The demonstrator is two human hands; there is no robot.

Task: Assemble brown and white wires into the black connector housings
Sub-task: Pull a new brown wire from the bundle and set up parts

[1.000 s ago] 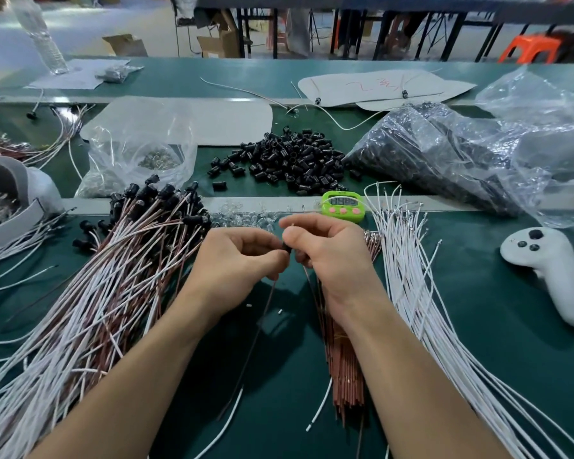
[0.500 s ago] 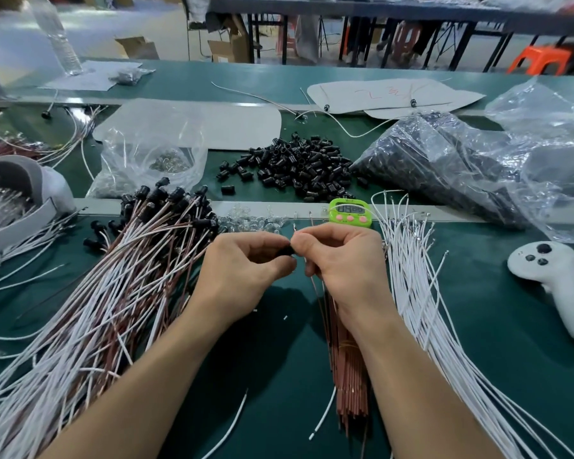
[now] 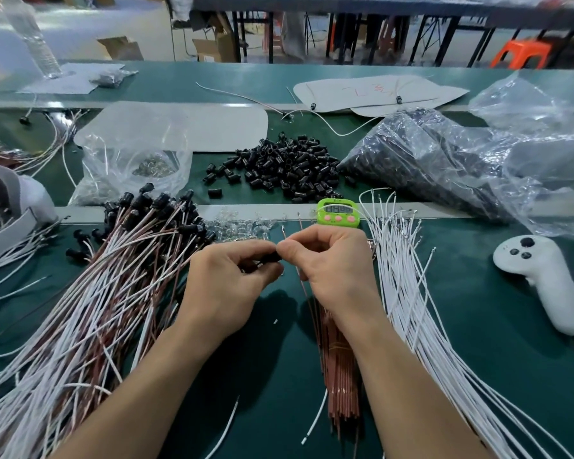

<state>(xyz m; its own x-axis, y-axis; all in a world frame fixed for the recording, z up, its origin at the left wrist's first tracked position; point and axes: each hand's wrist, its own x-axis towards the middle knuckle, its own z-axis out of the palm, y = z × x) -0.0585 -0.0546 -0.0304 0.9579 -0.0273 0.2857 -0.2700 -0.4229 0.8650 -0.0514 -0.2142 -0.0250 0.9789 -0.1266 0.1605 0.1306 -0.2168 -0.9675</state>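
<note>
Green tabletop carries stock ringed round the work, each heap within short reach: finished leads at nine o'clock, loose housings at twelve, white wires at three, a brown bundle at six. At centre the left hand grips one black housing, and the right hand pinches what appears to be a brown wire at its mouth, probably steadying insertion. Bare room lies at four o'clock before the controller.

Dark green tabletop; black connector housings; white wires; copper-brown wires; lime-green timer with pink buttons; white controller with black buttons.
</note>
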